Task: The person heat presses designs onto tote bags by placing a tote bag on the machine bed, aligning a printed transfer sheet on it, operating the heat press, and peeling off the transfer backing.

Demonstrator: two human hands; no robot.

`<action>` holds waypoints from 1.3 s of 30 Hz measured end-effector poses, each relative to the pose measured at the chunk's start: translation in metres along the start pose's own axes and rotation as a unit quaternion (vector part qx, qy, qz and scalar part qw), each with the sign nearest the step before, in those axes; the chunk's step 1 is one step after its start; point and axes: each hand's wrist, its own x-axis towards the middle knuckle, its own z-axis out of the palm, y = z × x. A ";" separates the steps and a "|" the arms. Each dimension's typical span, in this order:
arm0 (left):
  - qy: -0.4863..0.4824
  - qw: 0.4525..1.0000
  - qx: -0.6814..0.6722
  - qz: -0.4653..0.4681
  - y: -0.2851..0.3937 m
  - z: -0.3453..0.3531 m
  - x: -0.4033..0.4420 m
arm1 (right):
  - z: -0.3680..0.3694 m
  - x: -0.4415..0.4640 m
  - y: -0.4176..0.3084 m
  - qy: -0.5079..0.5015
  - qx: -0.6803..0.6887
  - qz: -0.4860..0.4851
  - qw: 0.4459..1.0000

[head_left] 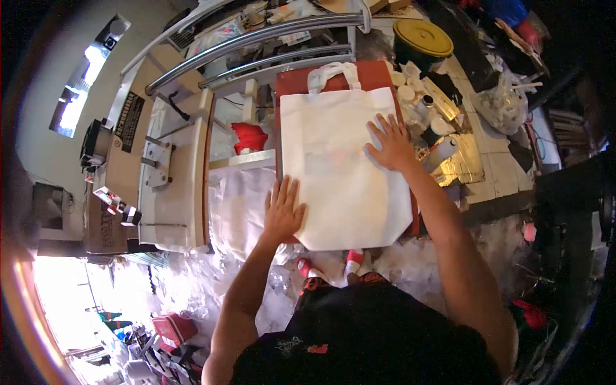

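A white fabric tote bag [346, 199] lies flat on a reddish-brown press bed [292, 80], its handles pointing away from me. Faint marks show near the middle of the bag. My left hand [282, 210] rests at the bag's lower left edge with fingers extended. On the upper right part of the bag, my right hand [391, 144] lies flat with fingers spread. Neither hand grasps anything. The bag covers most of the bed beneath it.
A heat press machine [176, 173] with a metal bar stands at left. Red cloth [249, 138] sits beside the bed. At right are a yellow-lidded bucket [422, 37], bottles [441, 151] and gold foil [463, 160]. Crumpled white material [237, 199] lies below left.
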 end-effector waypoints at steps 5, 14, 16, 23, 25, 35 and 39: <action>0.079 0.991 -0.063 -0.093 0.013 -0.039 -0.048 | -0.028 -0.001 -0.008 -0.006 0.014 0.033 0.999; 0.149 0.946 -0.244 -0.151 0.006 -0.006 -0.054 | -0.044 -0.158 -0.009 0.106 0.261 0.281 0.917; 0.088 0.925 -0.277 -0.243 0.011 -0.007 -0.052 | -0.061 -0.178 -0.030 0.018 0.274 0.339 0.900; 0.088 0.915 -0.279 -0.277 0.016 0.007 -0.049 | -0.011 -0.186 -0.026 0.063 0.358 0.334 0.870; 0.100 0.902 -0.296 -0.297 0.015 0.010 -0.049 | -0.015 -0.188 -0.030 0.076 0.373 0.331 0.863; 0.201 0.914 -0.249 -0.251 0.005 0.002 -0.080 | 0.024 -0.225 -0.006 0.275 0.474 0.381 0.745; 0.178 0.913 -0.238 -0.279 -0.036 0.007 -0.163 | 0.143 -0.327 0.011 0.229 0.455 0.555 0.658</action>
